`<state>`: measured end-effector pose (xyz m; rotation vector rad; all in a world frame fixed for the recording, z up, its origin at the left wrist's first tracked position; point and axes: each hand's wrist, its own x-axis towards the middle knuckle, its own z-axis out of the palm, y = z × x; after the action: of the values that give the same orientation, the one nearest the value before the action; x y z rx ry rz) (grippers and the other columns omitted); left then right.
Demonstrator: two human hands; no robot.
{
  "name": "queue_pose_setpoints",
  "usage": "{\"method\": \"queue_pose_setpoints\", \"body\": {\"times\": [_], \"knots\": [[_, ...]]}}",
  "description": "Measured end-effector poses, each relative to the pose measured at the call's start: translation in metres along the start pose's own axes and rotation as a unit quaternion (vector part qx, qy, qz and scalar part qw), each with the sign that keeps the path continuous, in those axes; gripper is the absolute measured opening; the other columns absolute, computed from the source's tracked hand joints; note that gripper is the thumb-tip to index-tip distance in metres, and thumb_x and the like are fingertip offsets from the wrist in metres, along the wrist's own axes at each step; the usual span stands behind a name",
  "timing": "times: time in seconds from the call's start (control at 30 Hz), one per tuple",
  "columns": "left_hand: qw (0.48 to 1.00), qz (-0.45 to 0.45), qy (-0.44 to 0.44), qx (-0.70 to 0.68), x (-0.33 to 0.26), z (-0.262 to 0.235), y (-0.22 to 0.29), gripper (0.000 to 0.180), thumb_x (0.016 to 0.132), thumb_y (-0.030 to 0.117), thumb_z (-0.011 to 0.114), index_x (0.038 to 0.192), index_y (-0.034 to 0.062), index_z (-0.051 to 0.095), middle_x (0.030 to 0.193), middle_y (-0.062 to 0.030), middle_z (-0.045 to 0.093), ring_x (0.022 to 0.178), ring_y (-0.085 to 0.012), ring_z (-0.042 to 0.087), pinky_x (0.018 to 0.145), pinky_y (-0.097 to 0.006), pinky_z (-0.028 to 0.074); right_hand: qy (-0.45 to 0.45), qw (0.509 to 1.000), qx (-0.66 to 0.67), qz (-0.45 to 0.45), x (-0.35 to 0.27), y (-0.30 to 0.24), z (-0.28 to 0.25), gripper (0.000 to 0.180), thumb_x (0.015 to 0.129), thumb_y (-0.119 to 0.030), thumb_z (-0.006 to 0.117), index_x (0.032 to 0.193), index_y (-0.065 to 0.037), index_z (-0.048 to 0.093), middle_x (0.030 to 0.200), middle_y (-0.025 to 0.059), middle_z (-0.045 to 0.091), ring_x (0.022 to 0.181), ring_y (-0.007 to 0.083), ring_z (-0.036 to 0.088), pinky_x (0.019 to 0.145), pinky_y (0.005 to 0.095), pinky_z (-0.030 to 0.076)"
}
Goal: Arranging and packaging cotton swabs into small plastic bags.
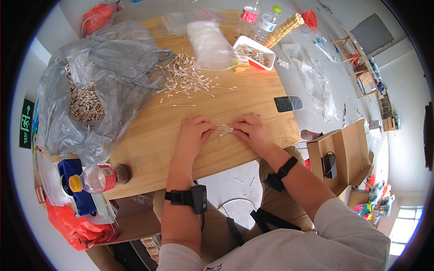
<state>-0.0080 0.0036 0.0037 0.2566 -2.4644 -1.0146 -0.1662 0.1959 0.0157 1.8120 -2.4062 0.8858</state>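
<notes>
Both my hands meet over the near part of the wooden table (217, 151), with a small bundle of cotton swabs (223, 128) between them. My left hand (194, 131) pinches one end of the bundle with closed fingers. At the other end, the fingers of my right hand (254, 131) close on the swabs as well. Beyond my hands lies a loose pile of cotton swabs (183, 74), with a few single ones scattered at its near side. A large grey plastic bag (131, 67) on the left holds many more swabs (88, 101).
Behind the pile lie clear plastic bags (205, 43). A white and red tub (270, 57) of swabs stands beside two bottles. A dark phone-like slab (288, 104) rests at the right edge. One bottle (97, 179) stands at the near left; an open cardboard box (339, 153) is at my right.
</notes>
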Motion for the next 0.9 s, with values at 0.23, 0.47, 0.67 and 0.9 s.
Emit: {"method": "queue_pose_setpoints", "body": {"times": [0.23,0.47,0.67,0.9], "knots": [[1.000,-0.008,0.010,-0.009,-0.001,-0.003,-0.004,0.009,0.082,0.010,0.076,0.090,0.0119,0.075,0.090,-0.0029,0.068,0.094,-0.0268,0.063,0.086,-0.041,0.046,0.035,0.999,0.006,0.036,-0.006,0.017,-0.014,0.012,0.084,-0.015,0.078,0.095,-0.013,0.075,0.096,0.0005,0.064,0.097,0.0232,0.059,0.087,0.0377,0.044],[0.997,-0.045,0.062,0.000,0.001,0.002,-0.007,0.008,0.083,0.008,0.075,0.090,0.0110,0.074,0.090,-0.0044,0.068,0.093,-0.0280,0.063,0.087,-0.042,0.046,-0.005,1.000,0.008,0.006,-0.011,0.020,-0.021,0.010,0.084,-0.018,0.078,0.091,-0.014,0.074,0.095,0.0005,0.063,0.096,0.0232,0.059,0.087,0.0383,0.045],[0.995,-0.053,0.077,0.014,0.008,0.016,-0.001,0.014,0.085,0.013,0.074,0.098,0.0111,0.073,0.095,-0.0051,0.070,0.095,-0.0299,0.063,0.089,-0.042,0.046,-0.024,0.999,0.029,-0.026,0.013,-0.015,0.002,0.017,0.081,-0.022,0.081,0.095,-0.015,0.073,0.101,0.0006,0.062,0.098,0.0237,0.058,0.090,0.0399,0.046],[0.999,0.008,0.025,0.043,0.008,0.005,0.016,0.055,0.073,0.018,0.085,0.125,0.0146,0.067,0.112,-0.0050,0.070,0.112,-0.0279,0.059,0.101,-0.043,0.041,0.023,0.996,-0.008,0.088,0.019,-0.023,-0.001,0.042,0.076,-0.025,0.085,0.114,-0.015,0.069,0.129,0.0078,0.058,0.125,0.0277,0.052,0.106,0.0455,0.038]]}}
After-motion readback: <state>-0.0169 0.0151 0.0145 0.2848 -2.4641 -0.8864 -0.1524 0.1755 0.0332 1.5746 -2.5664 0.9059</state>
